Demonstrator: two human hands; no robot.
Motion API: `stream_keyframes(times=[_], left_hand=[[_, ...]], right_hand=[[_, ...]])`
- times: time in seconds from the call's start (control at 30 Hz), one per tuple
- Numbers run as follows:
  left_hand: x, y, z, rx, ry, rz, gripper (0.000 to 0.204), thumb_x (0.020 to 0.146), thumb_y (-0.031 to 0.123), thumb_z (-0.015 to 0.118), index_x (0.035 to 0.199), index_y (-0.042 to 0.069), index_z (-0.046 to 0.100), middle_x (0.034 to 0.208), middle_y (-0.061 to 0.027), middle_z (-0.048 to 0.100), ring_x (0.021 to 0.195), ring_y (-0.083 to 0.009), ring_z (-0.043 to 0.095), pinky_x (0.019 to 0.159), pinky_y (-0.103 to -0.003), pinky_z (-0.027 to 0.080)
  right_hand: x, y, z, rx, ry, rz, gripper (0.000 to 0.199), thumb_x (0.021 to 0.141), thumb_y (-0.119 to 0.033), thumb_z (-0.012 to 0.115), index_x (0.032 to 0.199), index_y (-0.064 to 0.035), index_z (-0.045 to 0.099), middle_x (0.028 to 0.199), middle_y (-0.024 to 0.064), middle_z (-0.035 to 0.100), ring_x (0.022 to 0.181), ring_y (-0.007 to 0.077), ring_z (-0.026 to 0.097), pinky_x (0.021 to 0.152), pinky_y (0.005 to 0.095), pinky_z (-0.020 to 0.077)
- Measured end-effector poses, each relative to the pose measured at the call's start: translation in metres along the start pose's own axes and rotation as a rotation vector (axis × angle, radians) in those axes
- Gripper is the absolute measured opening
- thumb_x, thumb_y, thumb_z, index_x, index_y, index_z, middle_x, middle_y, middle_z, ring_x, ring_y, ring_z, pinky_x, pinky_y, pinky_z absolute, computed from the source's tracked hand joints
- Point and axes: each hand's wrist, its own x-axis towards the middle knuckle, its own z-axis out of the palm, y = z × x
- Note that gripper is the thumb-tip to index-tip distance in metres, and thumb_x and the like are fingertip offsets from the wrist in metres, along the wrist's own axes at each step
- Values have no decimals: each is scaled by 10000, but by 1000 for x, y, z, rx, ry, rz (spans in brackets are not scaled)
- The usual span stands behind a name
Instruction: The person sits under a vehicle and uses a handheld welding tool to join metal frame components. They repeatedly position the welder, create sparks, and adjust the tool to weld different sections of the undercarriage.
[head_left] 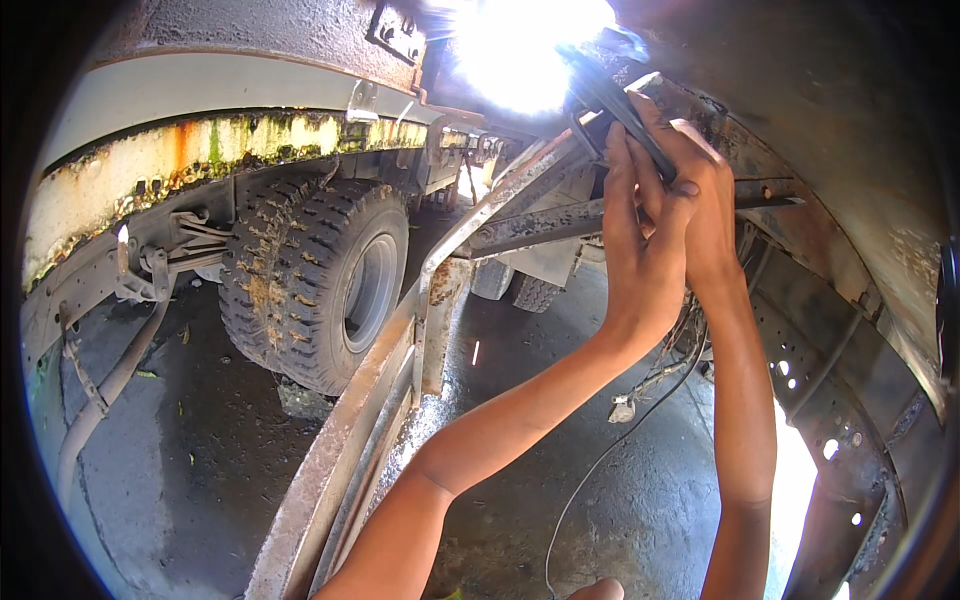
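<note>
Both my arms reach up toward the top of the head view, where my hands are close together on a dark, long-handled tool [612, 95]. My left hand [645, 245] has its fingers pointing up along the tool's near side. Beside it, my right hand [708, 185] wraps around the tool from the right. A dazzling white glare [525, 55] burns just beyond the tool's far end and hides what is there. The glare and overlapping fingers keep the tool's exact kind unclear.
A rusty metal frame rail [335, 455] runs up from the bottom beside my left arm. To the left stand muddy dual truck tires [315, 270] under a stained body panel [190, 150]. A thin cable [600, 465] trails down between my forearms. Perforated metal [830, 370] curves along the right.
</note>
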Motion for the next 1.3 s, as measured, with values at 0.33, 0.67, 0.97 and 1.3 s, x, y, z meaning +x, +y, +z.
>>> stream_keyframes(times=[0.33, 0.67, 0.97, 1.3], left_hand=[[-66, 1, 6, 142, 47, 80, 950, 1034, 382, 579, 1646, -7, -35, 1651, -278, 162, 1528, -396, 224, 1214, -519, 255], [-32, 2, 6, 137, 44, 61, 856, 1024, 320, 582, 1659, 40, 82, 1537, -239, 333, 1444, -367, 361, 1160, -490, 337], [-12, -7, 5, 48, 63, 41, 821, 1011, 267, 570, 1660, 44, 119, 1520, -226, 371, 1417, -355, 407, 1134, -462, 382], [-6, -6, 5, 51, 76, 28, 852, 1006, 301, 576, 1653, 13, 102, 1601, -239, 270, 1499, -349, 292, 1202, -451, 283]], right_hand=[[-52, -29, -10, 91, 49, 26, 506, 925, -94, 688, 1420, -165, 608, 1116, 194, 716, 877, 354, 752, 724, 415, 585], [-27, -20, -4, 164, 113, 40, 439, 907, -57, 653, 1344, -81, 621, 1118, 246, 717, 910, 414, 746, 733, 435, 584], [-15, -6, 4, 186, 84, 72, 415, 922, -80, 666, 1334, -53, 622, 1112, 241, 714, 899, 431, 722, 762, 444, 568], [-8, 5, 11, 183, 109, -5, 425, 917, -68, 658, 1341, -54, 621, 1126, 239, 710, 923, 425, 721, 770, 429, 565]])
